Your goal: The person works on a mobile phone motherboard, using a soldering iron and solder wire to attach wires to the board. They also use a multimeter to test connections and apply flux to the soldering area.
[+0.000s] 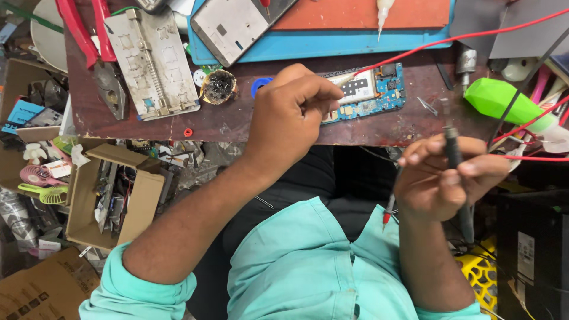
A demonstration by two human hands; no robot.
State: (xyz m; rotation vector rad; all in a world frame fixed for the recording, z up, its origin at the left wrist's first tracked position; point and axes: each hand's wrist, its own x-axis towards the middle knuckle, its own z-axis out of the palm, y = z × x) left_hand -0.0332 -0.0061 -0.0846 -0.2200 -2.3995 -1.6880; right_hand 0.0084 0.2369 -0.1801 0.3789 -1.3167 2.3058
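My left hand (290, 115) rests at the front edge of the brown workbench (225, 118), fingers curled and pinched on the near end of a blue phone circuit board (373, 92). My right hand (444, 178) is below the bench edge, closed around a black test probe (453, 148) that stands nearly upright. A thinner red-tipped probe (388, 216) pokes down from under the same hand. Red leads (462, 38) run from the board area up to the right.
Red-handled pliers (89, 35), a metal phone frame (157, 59), a phone back panel (234, 24) on a blue mat (320, 41), a round flux tin (218, 87) and a green tool (504, 101) lie on the bench. An open cardboard box (112, 198) of parts sits lower left.
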